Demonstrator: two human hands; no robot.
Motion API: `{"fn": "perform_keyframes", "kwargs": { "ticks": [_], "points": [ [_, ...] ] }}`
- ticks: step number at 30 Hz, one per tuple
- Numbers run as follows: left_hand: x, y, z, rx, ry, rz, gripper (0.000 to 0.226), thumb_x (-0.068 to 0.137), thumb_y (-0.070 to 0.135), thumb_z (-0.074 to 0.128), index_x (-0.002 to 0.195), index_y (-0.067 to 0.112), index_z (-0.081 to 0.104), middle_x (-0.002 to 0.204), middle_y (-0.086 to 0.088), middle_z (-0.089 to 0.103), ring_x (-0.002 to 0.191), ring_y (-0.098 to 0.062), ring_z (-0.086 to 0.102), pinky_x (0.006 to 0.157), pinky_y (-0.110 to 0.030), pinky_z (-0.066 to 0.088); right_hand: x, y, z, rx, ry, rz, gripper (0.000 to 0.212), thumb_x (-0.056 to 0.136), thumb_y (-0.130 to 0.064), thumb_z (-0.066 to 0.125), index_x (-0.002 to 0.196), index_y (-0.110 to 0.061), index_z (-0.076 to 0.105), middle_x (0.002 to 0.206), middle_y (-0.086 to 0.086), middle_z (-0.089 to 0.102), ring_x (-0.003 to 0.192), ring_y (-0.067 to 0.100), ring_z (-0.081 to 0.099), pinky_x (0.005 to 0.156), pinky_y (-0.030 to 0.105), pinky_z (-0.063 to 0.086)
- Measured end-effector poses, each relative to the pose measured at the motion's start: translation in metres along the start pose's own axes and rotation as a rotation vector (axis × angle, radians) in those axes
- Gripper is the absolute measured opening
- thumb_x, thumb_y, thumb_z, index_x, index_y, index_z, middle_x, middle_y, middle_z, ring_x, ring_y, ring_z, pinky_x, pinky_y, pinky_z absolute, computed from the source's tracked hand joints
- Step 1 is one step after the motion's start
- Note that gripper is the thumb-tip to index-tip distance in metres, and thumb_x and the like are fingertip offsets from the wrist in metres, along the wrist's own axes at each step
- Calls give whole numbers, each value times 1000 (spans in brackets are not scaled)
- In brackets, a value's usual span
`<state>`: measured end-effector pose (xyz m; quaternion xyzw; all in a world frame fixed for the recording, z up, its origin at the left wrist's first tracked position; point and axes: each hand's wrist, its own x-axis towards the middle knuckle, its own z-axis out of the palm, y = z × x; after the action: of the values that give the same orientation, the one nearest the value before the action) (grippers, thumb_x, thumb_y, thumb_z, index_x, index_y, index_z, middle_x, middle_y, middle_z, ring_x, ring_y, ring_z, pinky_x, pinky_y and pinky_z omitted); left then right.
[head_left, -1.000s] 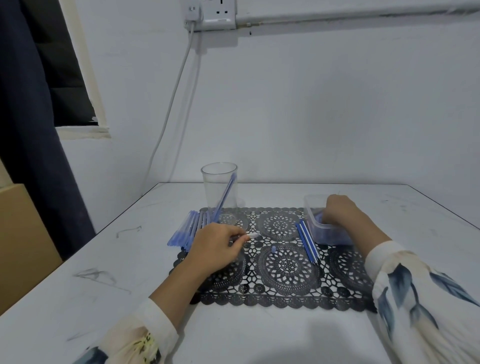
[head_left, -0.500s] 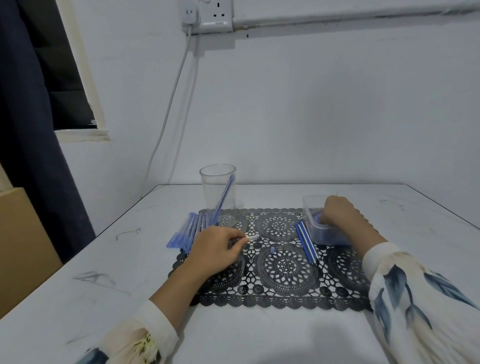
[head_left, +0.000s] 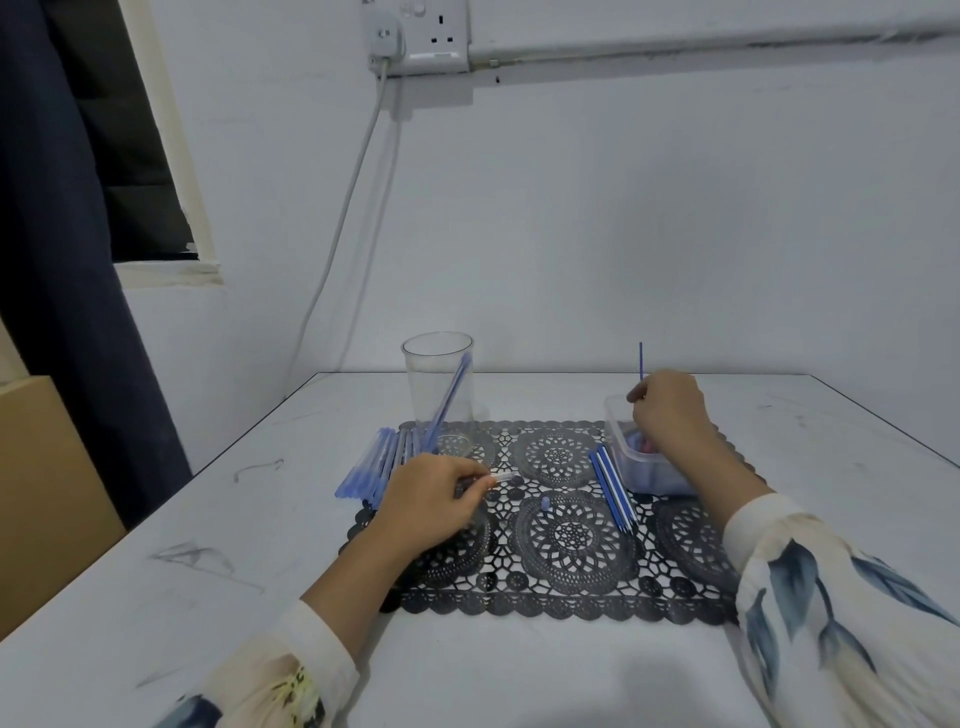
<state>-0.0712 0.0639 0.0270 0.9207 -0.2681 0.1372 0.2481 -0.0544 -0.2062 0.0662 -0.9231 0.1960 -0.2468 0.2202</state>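
Lifted out of the translucent plastic tub (head_left: 617, 441) since the earlier frame, the right hand (head_left: 667, 410) is seen above its rim, a thin blue refill (head_left: 640, 361) pinched upright in its grip. Nearer, on the scuffed white desk (head_left: 208, 571), a black lace mat (head_left: 571, 540) is spread. On it a clear pen barrel (head_left: 501, 476) is held level in the curled grip of the left hand (head_left: 431, 499), with a small blue cap (head_left: 545, 502) near. Loose refills (head_left: 613, 488) lie beside the tub. Farther off, capped pens (head_left: 371, 467) are ranked beside a clear cup (head_left: 439, 389).

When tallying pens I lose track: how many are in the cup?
1. One blue pen leans inside the cup, top against its right rim. Other pens lie piled left of it, outside.
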Motion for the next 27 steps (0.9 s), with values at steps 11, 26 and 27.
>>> {"fn": "perform_keyframes", "kwargs": {
  "ticks": [11,26,27],
  "points": [
    [-1,-2,-1,-6,25,2,27,91,39,55,111,27,68,90,10,72,69,0,55,79,-27,53,-22,-24,-23,67,185,-214,23,90,-14,56,109,-17,69,110,4,66,99,25,60,80,35,49],
    [1,-7,-3,-20,53,-11,25,90,38,55,106,27,70,90,8,72,80,-7,62,77,-29,52,-72,-39,25,-87,212,-907,52,57,9,78,102,-15,70,74,3,60,64,23,57,53,27,44],
    [1,-7,-3,-25,57,-13,25,90,39,55,106,28,70,90,9,72,80,-6,62,77,-29,52,-74,-36,30,-109,176,-901,58,55,8,79,106,-18,69,75,3,58,62,22,55,51,27,42]
  ]
}}
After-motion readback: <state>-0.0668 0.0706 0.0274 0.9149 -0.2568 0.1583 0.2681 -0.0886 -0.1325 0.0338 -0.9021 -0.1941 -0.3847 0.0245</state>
